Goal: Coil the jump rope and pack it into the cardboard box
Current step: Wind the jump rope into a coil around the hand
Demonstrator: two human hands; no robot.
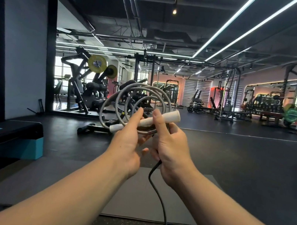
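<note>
A jump rope with a white handle [162,119] and grey cord is held up in front of me. Several grey loops of the coil [136,98] stand above my hands. My left hand [126,140] holds the coil and the handle's lower end between thumb and fingers. My right hand [168,150] grips the handle's middle with the thumb on top, and a dark stretch of cord [157,197] hangs from under it down to the floor. No cardboard box is in view.
A grey mat [131,191] lies on the dark floor below my arms. A black and teal step platform [3,140] stands at the left. Weight machines [90,83] and racks [232,108] fill the gym behind.
</note>
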